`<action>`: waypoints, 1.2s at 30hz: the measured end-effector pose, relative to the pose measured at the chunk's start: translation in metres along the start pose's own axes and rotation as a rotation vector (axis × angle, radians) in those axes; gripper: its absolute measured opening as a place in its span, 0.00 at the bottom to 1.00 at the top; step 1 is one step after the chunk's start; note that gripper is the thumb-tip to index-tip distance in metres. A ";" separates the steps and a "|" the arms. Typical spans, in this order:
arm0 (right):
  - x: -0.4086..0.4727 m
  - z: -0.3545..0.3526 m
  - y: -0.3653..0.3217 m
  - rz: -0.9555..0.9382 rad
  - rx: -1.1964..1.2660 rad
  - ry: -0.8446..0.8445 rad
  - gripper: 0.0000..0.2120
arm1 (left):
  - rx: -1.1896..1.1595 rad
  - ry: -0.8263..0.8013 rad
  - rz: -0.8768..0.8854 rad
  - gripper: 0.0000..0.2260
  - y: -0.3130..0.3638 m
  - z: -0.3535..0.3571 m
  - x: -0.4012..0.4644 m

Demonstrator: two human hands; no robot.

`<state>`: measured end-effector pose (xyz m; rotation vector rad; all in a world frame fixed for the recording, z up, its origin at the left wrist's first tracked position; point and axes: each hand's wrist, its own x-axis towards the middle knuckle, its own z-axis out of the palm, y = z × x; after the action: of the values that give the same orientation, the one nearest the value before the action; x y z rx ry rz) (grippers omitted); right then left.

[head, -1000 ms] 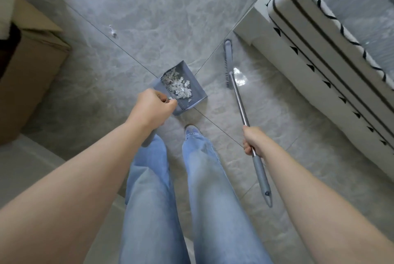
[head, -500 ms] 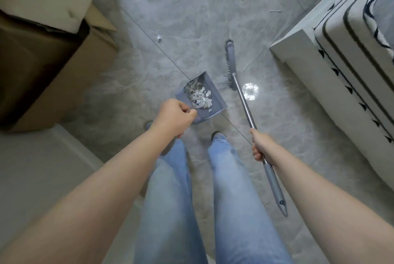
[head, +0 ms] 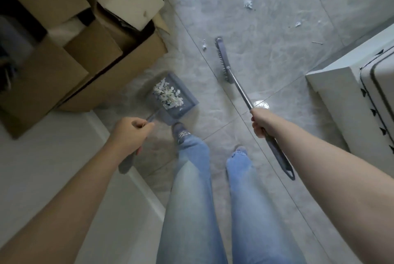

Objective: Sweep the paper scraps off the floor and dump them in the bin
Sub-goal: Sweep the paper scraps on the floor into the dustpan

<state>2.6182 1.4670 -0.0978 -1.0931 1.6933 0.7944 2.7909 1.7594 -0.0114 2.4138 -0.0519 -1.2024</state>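
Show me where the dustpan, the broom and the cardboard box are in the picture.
dustpan (head: 187,101): head view, on the bare right side of its tray.
broom (head: 222,59): head view, on the brush head near the floor.
cardboard box (head: 119,76): head view, on its outer side wall.

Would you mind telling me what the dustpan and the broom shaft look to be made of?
Dustpan: probably plastic, matte blue-grey, one even moulded colour. Broom shaft: likely metal, polished silver with bright glints; its grey grip end looks plastic.
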 end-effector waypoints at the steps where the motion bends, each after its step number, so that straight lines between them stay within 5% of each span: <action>1: -0.004 0.008 -0.011 -0.023 -0.009 0.007 0.07 | -0.009 0.008 -0.024 0.19 -0.009 -0.009 0.005; 9: -0.024 0.072 -0.088 -0.204 -0.467 0.081 0.09 | -0.057 0.050 -0.141 0.16 -0.051 -0.052 0.052; 15: -0.012 0.137 -0.117 -0.145 -0.671 0.002 0.15 | -0.023 0.044 -0.179 0.17 -0.071 -0.074 0.080; 21: -0.030 0.170 -0.064 -0.059 -0.561 -0.163 0.11 | -0.054 0.025 -0.112 0.17 -0.066 -0.078 0.079; 36: -0.044 0.162 -0.053 0.004 -0.401 -0.131 0.13 | -0.084 0.040 -0.053 0.16 -0.064 -0.076 0.081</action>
<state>2.7327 1.6002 -0.1153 -1.2739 1.4611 1.2167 2.8898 1.8273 -0.0581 2.3789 0.0743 -1.1553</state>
